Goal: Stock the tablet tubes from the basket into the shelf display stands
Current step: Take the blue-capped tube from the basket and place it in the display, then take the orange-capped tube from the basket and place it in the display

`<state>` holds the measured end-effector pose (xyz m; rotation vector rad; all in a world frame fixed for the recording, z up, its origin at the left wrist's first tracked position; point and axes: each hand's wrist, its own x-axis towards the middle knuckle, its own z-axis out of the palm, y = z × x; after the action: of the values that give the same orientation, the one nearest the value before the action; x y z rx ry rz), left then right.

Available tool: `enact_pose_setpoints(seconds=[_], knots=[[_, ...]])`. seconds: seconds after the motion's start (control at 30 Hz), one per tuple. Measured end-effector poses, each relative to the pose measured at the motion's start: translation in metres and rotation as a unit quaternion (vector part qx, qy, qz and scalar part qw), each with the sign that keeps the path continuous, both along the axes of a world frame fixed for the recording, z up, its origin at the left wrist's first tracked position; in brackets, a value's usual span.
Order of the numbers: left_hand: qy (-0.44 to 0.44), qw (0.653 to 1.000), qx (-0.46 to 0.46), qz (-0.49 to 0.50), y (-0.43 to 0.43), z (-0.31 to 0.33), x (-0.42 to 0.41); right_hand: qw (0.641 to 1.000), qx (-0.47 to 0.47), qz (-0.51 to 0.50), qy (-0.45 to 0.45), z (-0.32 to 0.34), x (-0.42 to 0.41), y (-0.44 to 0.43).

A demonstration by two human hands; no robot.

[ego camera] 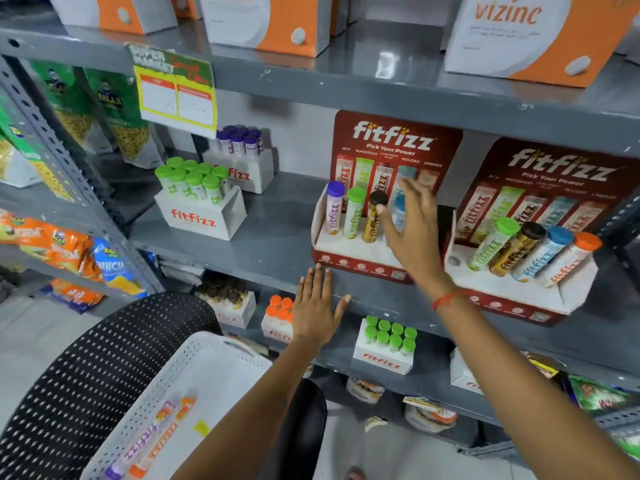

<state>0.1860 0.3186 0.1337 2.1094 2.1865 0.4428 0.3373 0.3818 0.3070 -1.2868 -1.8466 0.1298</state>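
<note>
In the head view, a red fitfizz display stand [360, 251] sits on the grey middle shelf [270, 237] and serves as the landmark. In its white tray stand a purple-capped tube [333, 209], a green-capped tube [354, 213] and a brown-capped tube [374, 218], all upright in a row, and just right of them a blue-capped tube [399, 213] is half hidden by the right hand [414, 233]. That hand is in front of the stand with fingers spread and loose around the blue tube; whether it actually grips the tube cannot be told, as the hand is blurred. The left hand [317, 308] is open and flat, fingers spread, empty, its fingertips at the shelf's front edge just below and left of the stand. To the stand's right is a second, tilted display stand [526, 289] holding green, brown, blue and orange-capped tubes. Far below and left of the landmark, the white perforated basket [180, 382] rests on a black mesh chair [86, 375]; inside it lie a purple-capped tube [138, 445] and an orange-capped tube [162, 441], side by side. Left of the stand on the same shelf is a white box of green-capped tubes [199, 202].
</note>
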Motion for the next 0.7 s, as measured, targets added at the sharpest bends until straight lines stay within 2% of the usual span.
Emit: enact_pose_setpoints(seconds=[0.1,0.2,0.3,0.4,0.5,0.57,0.63,0.7], knots=[[-0.053,0.997,0.052,0.035,-0.019,0.004,-0.014,0.996,0.03,0.051,0.066,-0.044,-0.047,-0.032],[-0.077,0.989,0.086,0.094,-0.059,-0.008,-0.047,0.988,-0.025,0.139,0.066,-0.097,-0.105,-0.062],[-0.096,0.974,0.067,0.192,-0.119,-0.036,-0.085,0.969,-0.107,0.217,0.047,-0.15,-0.159,-0.099],[-0.098,0.949,0.004,0.3,-0.193,-0.07,-0.117,0.942,-0.172,0.288,-0.01,-0.198,-0.206,-0.139],[-0.107,0.91,-0.05,0.398,-0.265,-0.102,-0.139,0.891,-0.223,0.379,-0.114,-0.238,-0.244,-0.179],[-0.106,0.876,-0.076,0.464,-0.301,-0.118,-0.151,0.836,-0.253,0.441,-0.208,-0.259,-0.267,-0.205],[-0.099,0.859,-0.103,0.491,-0.325,-0.13,-0.161,0.777,-0.251,0.496,-0.296,-0.274,-0.288,-0.225],[-0.109,0.85,-0.135,0.497,-0.34,-0.142,-0.169,0.732,-0.22,0.545,-0.345,-0.286,-0.311,-0.24]])
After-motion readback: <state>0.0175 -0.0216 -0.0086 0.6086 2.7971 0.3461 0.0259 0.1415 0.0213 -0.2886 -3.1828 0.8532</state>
